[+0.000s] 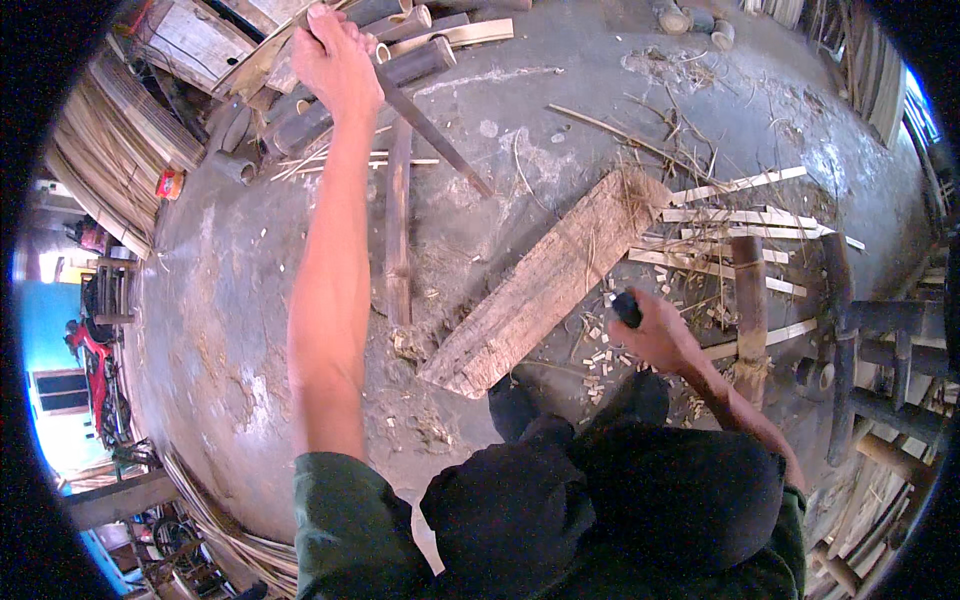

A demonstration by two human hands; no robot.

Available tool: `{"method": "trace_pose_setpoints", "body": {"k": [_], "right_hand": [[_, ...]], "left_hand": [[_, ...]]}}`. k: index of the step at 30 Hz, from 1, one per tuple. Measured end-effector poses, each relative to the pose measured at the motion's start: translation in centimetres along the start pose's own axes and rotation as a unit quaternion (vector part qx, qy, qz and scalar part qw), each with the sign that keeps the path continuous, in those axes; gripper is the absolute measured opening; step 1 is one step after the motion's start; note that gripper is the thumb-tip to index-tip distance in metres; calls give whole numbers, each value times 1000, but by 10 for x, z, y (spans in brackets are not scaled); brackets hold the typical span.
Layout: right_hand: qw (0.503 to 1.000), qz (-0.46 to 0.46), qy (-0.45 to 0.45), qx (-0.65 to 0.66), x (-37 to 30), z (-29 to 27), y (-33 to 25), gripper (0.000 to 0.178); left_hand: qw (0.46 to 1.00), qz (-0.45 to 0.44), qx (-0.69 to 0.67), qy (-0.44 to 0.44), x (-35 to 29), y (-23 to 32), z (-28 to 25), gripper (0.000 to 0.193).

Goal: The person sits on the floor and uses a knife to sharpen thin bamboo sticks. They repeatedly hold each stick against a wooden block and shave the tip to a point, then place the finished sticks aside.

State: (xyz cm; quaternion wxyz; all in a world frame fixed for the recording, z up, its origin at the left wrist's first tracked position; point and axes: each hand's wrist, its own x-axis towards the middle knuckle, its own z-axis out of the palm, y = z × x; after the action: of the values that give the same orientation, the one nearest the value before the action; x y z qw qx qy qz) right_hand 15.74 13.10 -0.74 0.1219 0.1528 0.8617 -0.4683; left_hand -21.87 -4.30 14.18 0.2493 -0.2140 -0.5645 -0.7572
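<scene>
My left hand (pixel 335 62) is stretched far forward in a closed fist, near a heap of bamboo pieces. From its heel runs a long dark strip (pixel 440 140), which slants down to the right and narrows to its tip; the fist hides its other end. Closer to my body, my right hand (pixel 658 335) is wrapped round a short black handle (pixel 626 309); any blade on it cannot be seen. Between the hands, a thick wooden plank (pixel 550 285) lies slanted on the floor, its surface rough and worn.
Pale split slats (pixel 740 218) and small chips (pixel 602 362) are scattered right of the plank. A brown bamboo length (pixel 399 230) lies left of it. Cut bamboo tubes (pixel 415 62) are piled ahead. Bamboo posts (pixel 750 300) and a dark frame (pixel 890 318) stand at right.
</scene>
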Motion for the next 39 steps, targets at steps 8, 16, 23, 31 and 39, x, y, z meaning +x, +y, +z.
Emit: {"method": "trace_pose_setpoints", "body": {"k": [8,16,23,31,39], "right_hand": [[975,-86,98,181,-15,-63,-88,47],[919,-162,55,356,-35,-93,-176,50],[908,-207,22,363,-30,-91,-182,50],[903,-198,-5,380,-32,-92,-186,47],[890,-156,-49,426,-30,-90,-183,46]], "left_hand": [[997,51,51,-34,-44,25,8,30],[943,-95,207,-244,-96,94,11,20],[916,-82,248,-305,-123,120,14,19],[911,7,262,-318,-129,120,16,19],[899,18,301,-318,-134,118,12,18]]}}
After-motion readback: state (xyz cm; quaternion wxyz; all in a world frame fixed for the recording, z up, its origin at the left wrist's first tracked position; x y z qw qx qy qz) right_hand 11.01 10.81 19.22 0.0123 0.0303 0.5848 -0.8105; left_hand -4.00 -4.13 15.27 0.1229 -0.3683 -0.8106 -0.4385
